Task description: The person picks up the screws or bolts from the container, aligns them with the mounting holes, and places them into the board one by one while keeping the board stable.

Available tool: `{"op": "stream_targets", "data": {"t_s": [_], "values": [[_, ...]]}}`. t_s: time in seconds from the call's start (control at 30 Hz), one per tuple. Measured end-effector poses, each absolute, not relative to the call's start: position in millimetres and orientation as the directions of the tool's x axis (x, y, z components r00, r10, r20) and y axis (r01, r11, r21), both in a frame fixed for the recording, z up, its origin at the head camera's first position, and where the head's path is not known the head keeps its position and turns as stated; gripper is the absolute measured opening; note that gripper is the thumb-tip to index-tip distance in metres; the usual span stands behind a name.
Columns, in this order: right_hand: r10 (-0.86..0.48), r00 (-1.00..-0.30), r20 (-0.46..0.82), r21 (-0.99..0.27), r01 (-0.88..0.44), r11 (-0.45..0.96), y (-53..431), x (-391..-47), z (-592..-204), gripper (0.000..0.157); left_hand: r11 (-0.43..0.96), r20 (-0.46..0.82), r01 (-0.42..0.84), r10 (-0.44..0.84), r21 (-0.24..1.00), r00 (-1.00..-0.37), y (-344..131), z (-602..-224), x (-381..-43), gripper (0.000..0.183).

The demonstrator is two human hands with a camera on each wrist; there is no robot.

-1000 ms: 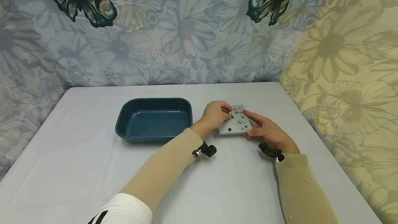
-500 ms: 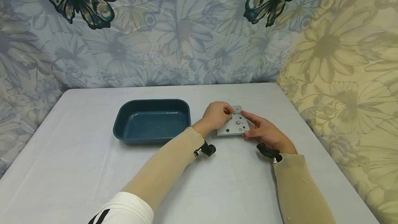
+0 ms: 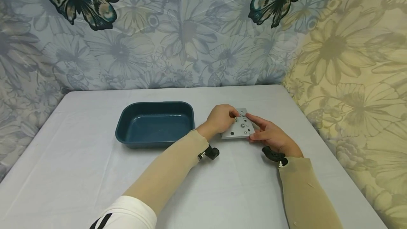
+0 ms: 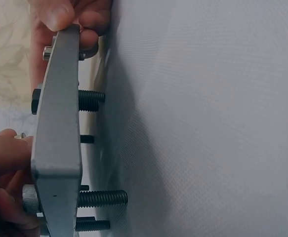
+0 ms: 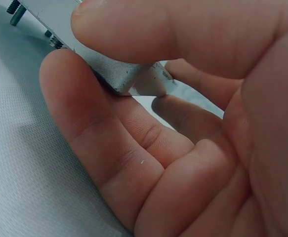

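Observation:
A grey metal plate [image 3: 234, 131] with several bolts and screws through it is held just above the cloth. In the left wrist view it stands edge-on, and threaded bolt shanks [image 4: 103, 198] stick out from its underside. My right hand [image 3: 273, 136] grips its right side, thumb on top and fingers beneath, as the right wrist view shows. Over its left part, my left hand [image 3: 219, 118] pinches a small shiny metal piece [image 4: 20, 136] close to the top face. Fingers hide most of that piece, so its kind cannot be told.
A dark teal rectangular tray [image 3: 122, 124] stands left of the plate, beside my left forearm. White cloth [image 3: 79, 158] covers the table. Floral fabric [image 3: 187, 56] hangs behind and on both sides.
The head view has shifted slightly. My left fingers have turned a little at the small metal piece, which shows less now. The right hand keeps its grip on the plate.

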State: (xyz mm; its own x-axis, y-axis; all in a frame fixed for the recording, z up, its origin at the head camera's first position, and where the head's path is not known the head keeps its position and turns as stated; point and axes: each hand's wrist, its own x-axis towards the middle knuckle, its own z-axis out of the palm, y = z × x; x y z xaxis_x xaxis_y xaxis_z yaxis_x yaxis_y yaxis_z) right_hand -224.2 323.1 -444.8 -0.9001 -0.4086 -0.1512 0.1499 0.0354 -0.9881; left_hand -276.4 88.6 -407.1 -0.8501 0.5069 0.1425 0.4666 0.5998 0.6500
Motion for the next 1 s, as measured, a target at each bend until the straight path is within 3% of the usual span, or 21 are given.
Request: {"op": "stream_targets", "data": {"t_s": [0.53,0.87,1.0], "values": [[-0.410,-0.899,-0.155,-0.987,0.156,0.031,323.6,-225.8,-444.2,0.092,0.612,0.145,0.480,0.513,0.628,-0.846,87.7,-405.2,-277.3,0.022],[-0.431,-0.892,-0.140,-0.990,0.141,0.031,322.1,-232.3,-445.9,0.092,0.588,0.154,0.338,0.340,0.735,-0.928,71.9,-393.4,-263.0,0.027],[-0.436,-0.889,-0.135,-0.990,0.132,0.037,323.9,-232.8,-448.4,0.091,0.627,0.062,0.299,0.371,0.720,-0.927,47.8,-369.4,-244.2,0.035]]}}
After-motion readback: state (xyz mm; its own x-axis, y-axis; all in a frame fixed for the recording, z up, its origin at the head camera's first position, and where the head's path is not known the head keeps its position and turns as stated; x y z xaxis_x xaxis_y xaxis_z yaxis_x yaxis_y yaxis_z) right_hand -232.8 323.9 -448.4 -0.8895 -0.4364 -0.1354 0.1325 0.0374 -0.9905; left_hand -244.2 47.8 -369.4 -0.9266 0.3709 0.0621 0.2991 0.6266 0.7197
